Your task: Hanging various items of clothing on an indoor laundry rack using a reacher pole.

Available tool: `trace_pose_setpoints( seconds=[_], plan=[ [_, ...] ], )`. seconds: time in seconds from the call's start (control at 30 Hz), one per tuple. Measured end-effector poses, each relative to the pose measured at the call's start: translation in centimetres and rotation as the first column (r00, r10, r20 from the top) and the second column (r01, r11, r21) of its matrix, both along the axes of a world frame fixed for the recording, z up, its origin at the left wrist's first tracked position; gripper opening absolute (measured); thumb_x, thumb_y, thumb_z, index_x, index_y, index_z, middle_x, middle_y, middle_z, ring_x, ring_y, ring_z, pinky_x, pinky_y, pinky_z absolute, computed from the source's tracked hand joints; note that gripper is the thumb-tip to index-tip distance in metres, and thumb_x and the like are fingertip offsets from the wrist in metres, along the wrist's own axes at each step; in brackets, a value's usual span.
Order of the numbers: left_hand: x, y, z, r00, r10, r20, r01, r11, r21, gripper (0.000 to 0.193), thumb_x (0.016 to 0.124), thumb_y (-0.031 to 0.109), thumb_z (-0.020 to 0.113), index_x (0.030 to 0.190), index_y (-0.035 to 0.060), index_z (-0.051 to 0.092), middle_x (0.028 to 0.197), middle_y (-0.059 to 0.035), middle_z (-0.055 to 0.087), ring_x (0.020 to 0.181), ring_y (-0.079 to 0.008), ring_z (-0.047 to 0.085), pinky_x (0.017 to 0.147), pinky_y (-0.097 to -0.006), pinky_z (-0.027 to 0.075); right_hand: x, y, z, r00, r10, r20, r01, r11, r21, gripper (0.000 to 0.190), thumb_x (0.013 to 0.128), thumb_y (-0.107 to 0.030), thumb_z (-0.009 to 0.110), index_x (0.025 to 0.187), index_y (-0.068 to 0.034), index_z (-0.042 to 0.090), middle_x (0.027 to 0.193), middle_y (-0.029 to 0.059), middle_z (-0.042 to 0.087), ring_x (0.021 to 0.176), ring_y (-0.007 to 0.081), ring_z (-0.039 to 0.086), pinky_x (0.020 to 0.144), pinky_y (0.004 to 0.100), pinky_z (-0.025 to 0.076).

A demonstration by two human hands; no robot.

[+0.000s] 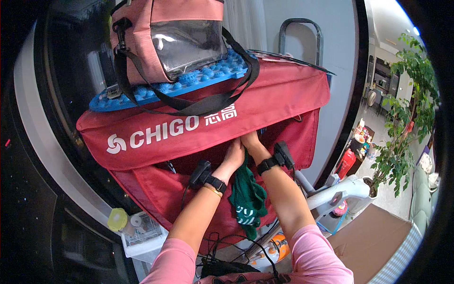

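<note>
Both my hands reach into the opening of a red fabric cover (220,131) marked CHIGO, under its overhanging top flap. My left hand (234,156) is partly in view, its fingers hidden by the flap's edge and by the other hand. Close beside it on the right, my right hand (250,139) also has its fingers hidden beneath the flap. A dark green cloth garment (250,198) with white marks hangs down between my forearms, just below the hands; which hand holds it cannot be told. Dark interior shows behind the hands.
A pink carrier bag (136,46) with a clear window and black strap stands on a blue studded mat (191,80) atop the cover. Black cables (216,245) lie below. A white wire-topped box (143,238) stands lower left, a brown box (369,241) lower right, near a leafy plant (397,142).
</note>
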State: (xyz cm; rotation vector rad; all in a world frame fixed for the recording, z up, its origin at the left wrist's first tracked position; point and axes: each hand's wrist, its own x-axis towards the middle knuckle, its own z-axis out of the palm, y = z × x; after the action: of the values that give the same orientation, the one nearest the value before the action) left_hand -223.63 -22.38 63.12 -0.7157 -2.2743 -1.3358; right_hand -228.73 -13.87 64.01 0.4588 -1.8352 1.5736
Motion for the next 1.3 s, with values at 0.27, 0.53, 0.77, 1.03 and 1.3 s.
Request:
trace_pose_setpoints(
  seconds=[0.27, 0.53, 0.77, 1.03, 1.3],
  plan=[
    [1.9, -0.4, -1.8, 0.996, 0.089, 0.008, -0.089, 0.995, -0.044, 0.035, 0.083, 0.009, 0.036, 0.117, 0.0003, 0.039, 0.117, -0.0295, 0.041, 0.104, -0.0437, 0.042, 0.084, -0.0478, 0.038, 0.1, -0.3, -2.6, 0.991, -0.048, 0.126, 0.035, 0.994, 0.105, 0.031, 0.080, -0.009, 0.046, 0.109, 0.003, 0.047, 0.110, 0.0207, 0.052, 0.106, 0.0297, 0.047, 0.087, 0.0357, 0.038],
    [1.9, -0.8, -1.0, 0.993, 0.083, 0.085, -0.073, 0.992, -0.105, 0.038, 0.082, 0.007, 0.035, 0.119, 0.0004, 0.039, 0.113, -0.0282, 0.046, 0.108, -0.0396, 0.042, 0.089, -0.0431, 0.037, 0.8, -0.1, -2.2, 0.992, -0.122, -0.039, 0.128, 0.967, 0.222, 0.033, 0.076, -0.004, 0.047, 0.108, 0.004, 0.046, 0.100, 0.0217, 0.055, 0.096, 0.0324, 0.052, 0.081, 0.0366, 0.041],
    [4.7, -2.0, -3.0, 0.990, 0.120, -0.076, -0.122, 0.992, -0.027, 0.028, 0.077, 0.003, 0.043, 0.105, -0.0003, 0.047, 0.095, -0.0271, 0.053, 0.091, -0.0421, 0.050, 0.077, -0.0490, 0.041, 4.3, -1.5, -3.7, 0.997, -0.072, 0.039, 0.073, 0.997, -0.028, 0.031, 0.073, 0.000, 0.045, 0.103, 0.006, 0.045, 0.085, 0.0187, 0.056, 0.082, 0.0277, 0.054, 0.076, 0.0350, 0.042],
    [15.7, -6.1, -14.2, 0.994, -0.074, -0.084, 0.073, 0.997, -0.015, 0.017, 0.075, 0.002, 0.048, 0.092, -0.0005, 0.050, 0.081, -0.0229, 0.055, 0.079, -0.0404, 0.053, 0.066, -0.0469, 0.042, 17.3, -3.7, -15.4, 0.952, 0.099, 0.291, -0.109, 0.994, 0.021, 0.043, 0.072, 0.007, 0.034, 0.114, 0.004, 0.039, 0.069, 0.0077, 0.053, 0.064, 0.0153, 0.052, 0.061, 0.0285, 0.046],
    [30.3, -16.7, -14.5, 0.926, -0.367, -0.084, 0.260, 0.785, -0.562, 0.010, 0.066, 0.008, 0.060, 0.076, 0.0091, 0.057, 0.067, -0.0091, 0.055, 0.066, -0.0251, 0.056, 0.055, -0.0357, 0.046, 38.5, -11.4, -17.0, 0.974, 0.145, 0.174, -0.134, 0.988, -0.076, 0.062, 0.073, 0.013, 0.038, 0.131, 0.000, 0.020, 0.109, 0.0093, 0.045, 0.098, 0.0174, 0.047, 0.086, 0.0298, 0.038]
  ],
)
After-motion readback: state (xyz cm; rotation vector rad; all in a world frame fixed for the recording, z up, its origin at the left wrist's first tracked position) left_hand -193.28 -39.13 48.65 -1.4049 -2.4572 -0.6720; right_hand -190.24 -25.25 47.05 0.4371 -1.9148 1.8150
